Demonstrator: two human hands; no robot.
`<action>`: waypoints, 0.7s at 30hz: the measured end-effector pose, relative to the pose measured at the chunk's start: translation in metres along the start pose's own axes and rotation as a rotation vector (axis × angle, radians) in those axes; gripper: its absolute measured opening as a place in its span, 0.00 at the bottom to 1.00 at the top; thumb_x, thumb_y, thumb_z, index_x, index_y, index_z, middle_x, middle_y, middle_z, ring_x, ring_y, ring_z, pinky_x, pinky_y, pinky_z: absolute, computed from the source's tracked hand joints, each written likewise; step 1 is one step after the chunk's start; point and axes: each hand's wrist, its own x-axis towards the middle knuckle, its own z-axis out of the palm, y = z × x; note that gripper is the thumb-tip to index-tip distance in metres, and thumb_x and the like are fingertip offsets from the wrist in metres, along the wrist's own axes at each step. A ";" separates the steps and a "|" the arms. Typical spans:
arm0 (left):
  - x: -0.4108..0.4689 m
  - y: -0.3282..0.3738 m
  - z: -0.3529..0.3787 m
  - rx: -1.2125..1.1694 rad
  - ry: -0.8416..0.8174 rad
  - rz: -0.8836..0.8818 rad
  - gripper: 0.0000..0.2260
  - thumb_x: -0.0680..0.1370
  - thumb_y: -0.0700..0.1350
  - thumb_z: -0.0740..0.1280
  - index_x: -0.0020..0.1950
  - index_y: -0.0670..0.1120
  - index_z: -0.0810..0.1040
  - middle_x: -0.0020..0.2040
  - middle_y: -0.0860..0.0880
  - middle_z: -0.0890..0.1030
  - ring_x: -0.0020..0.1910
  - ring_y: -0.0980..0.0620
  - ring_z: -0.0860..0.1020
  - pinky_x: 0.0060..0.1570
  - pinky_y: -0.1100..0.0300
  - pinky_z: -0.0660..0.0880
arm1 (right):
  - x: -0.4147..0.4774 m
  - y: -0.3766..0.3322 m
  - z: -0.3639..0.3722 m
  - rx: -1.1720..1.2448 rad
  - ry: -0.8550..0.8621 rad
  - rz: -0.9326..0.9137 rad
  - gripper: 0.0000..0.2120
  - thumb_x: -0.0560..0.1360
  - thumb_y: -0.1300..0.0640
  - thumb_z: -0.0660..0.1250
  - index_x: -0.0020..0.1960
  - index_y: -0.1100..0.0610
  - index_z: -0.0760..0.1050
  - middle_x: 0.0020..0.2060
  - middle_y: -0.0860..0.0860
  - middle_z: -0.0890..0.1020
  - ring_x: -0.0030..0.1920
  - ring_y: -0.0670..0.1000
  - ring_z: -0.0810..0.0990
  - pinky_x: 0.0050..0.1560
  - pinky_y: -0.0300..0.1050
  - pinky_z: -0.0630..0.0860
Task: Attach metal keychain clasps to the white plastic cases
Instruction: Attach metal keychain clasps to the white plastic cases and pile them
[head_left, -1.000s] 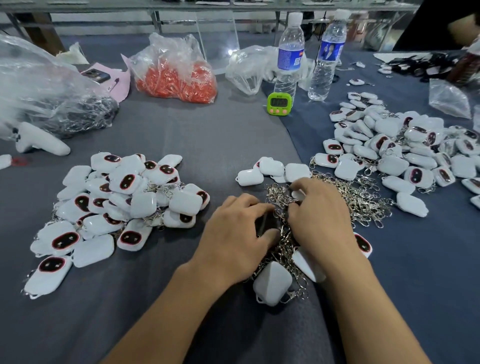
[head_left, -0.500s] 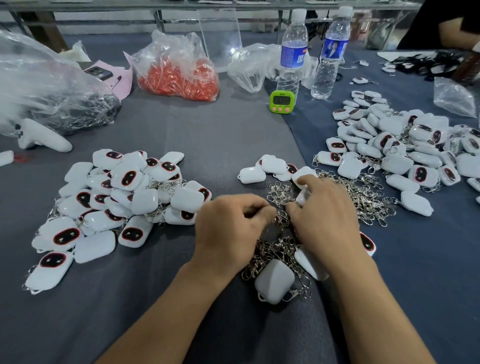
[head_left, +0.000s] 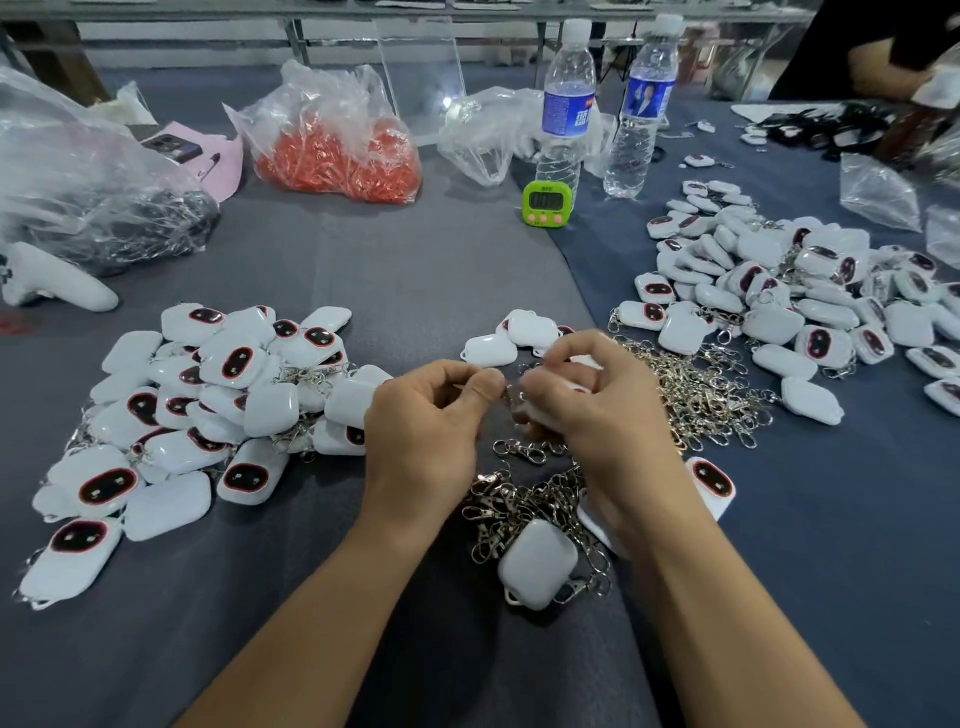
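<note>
Left hand (head_left: 426, 421): raised above the table, fingers curled, thumb and forefinger pinched together on the upper end of a metal clasp (head_left: 522, 451); the pinch itself is blurred.
Right hand (head_left: 597, 415): raised, facing the left, fingers curled round a white case (head_left: 581, 387) that shows only as slivers between them.
Metal clasp, position: dangles between the two hands, clear of the cloth.
Loose clasps (head_left: 701, 389): silver heap on the grey tablecloth (head_left: 415, 270), running from under the hands out to the right.
Single case (head_left: 537, 564): plain side up, lying on the near clasps between the forearms.
Left pile (head_left: 208, 405): white cases with clasps among them, many showing a dark red-rimmed face.
Right pile (head_left: 779, 301): larger spread of the same cases, beyond the clasp heap.
Small group (head_left: 514, 338): a few cases just behind the hands.
Timer (head_left: 546, 202): green, upright, in front of two water bottles (head_left: 566, 104).
Orange bag (head_left: 337, 150): clear plastic holding orange-red pieces, far centre-left.
Dark bag (head_left: 104, 208): clear plastic over dark contents, far left.
</note>
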 end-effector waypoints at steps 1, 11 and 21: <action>0.001 0.001 0.000 -0.059 -0.002 -0.027 0.08 0.77 0.47 0.74 0.37 0.53 0.85 0.28 0.56 0.80 0.26 0.59 0.73 0.29 0.66 0.70 | -0.001 0.002 0.002 -0.020 -0.076 0.005 0.09 0.71 0.71 0.73 0.45 0.59 0.79 0.31 0.51 0.82 0.31 0.51 0.80 0.29 0.43 0.77; 0.003 0.010 0.001 -0.386 0.012 -0.133 0.14 0.80 0.39 0.70 0.34 0.47 0.84 0.22 0.53 0.66 0.22 0.58 0.61 0.22 0.68 0.60 | -0.001 0.005 0.005 -0.161 -0.215 0.141 0.06 0.73 0.64 0.75 0.39 0.55 0.86 0.31 0.55 0.82 0.30 0.51 0.80 0.28 0.42 0.75; -0.011 0.005 0.001 0.346 0.046 0.093 0.04 0.76 0.46 0.71 0.47 0.54 0.78 0.27 0.55 0.77 0.30 0.60 0.75 0.31 0.69 0.67 | 0.003 0.010 0.003 -0.015 -0.007 0.079 0.09 0.67 0.69 0.74 0.44 0.57 0.85 0.26 0.49 0.79 0.25 0.48 0.73 0.28 0.39 0.71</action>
